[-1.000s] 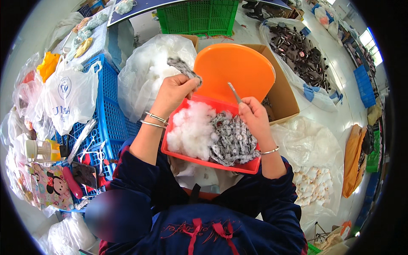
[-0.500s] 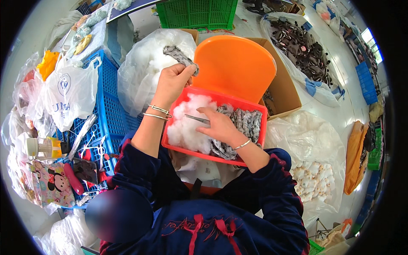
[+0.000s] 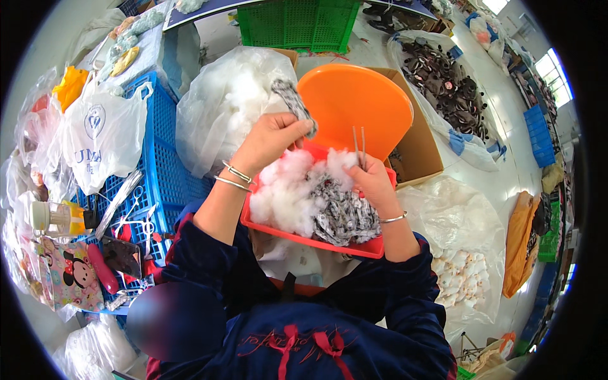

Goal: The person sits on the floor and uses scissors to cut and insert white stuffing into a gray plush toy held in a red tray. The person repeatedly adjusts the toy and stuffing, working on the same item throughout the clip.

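Observation:
My left hand (image 3: pixel 273 138) pinches the lower end of a mottled grey plush piece (image 3: pixel 290 96), which sticks up above the far side of the red bin (image 3: pixel 354 248). A pair of metal tweezers (image 3: pixel 359 142) points upward from my right hand (image 3: pixel 375 189), whose fingers close around it. Right beside those fingers is a tuft of white stuffing (image 3: pixel 341 163); whether they also hold it I cannot tell. White fluffy stuffing (image 3: pixel 278 199) fills the bin's left part. Several more grey plush pieces (image 3: pixel 347 215) lie in its right part.
Behind the bin stands a rounded orange plastic panel (image 3: pixel 361 104), with a cardboard box (image 3: pixel 419 149) beside it. A clear bag of stuffing (image 3: pixel 209 107) is at the far left. Blue crates (image 3: pixel 158 164) hold scissors (image 3: pixel 142 225) and bags. Another plastic bag (image 3: pixel 465 209) lies right.
My right hand has lifted from over the stuffing to the bin's right side, its tweezers swinging upright. My left hand has shifted right and slightly nearer with the plush piece.

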